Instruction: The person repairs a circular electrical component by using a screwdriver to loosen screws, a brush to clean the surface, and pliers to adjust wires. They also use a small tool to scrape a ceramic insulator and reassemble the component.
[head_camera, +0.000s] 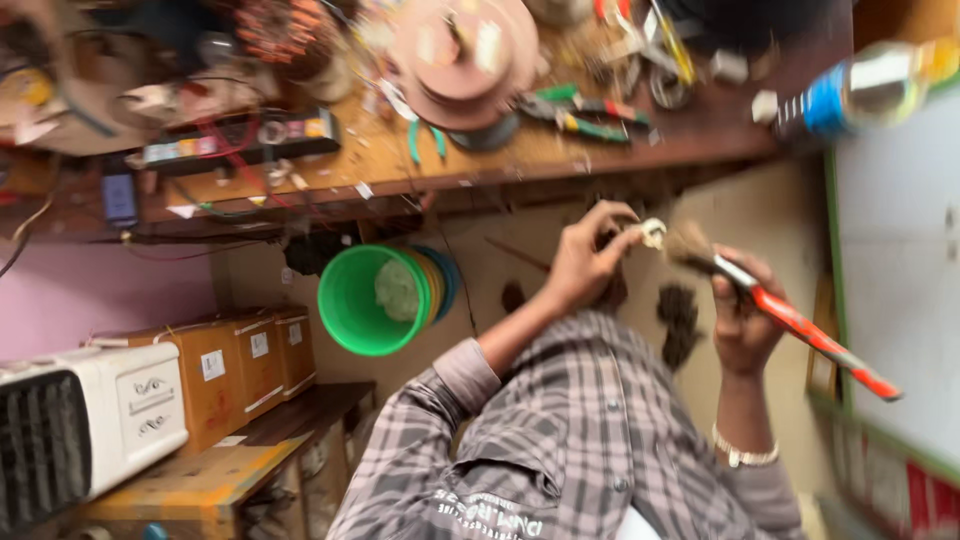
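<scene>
Both grips are closed up tight: left hand (585, 262) pinching a small whitish part (653, 233) at the fingertips, right hand (742, 312) wrapped round a paintbrush (790, 318) with a red handle, bristles sitting just beside that part. Whole shot is tilted and blurry, so can't say what the part really is.

Going big to small around the grips: cluttered wooden desk (520, 150) runs above them, with a round reddish spool (465, 60) on it. A stack of buckets (375, 298), green one outermost, sits off to the left hand's side, and pliers (585, 115) with green handles lie on the desk right above the hands.

Looks to me like the brushing-off step. Next stroke probably needs that pinch held steady and the bristles laid lightly on the part.
</scene>
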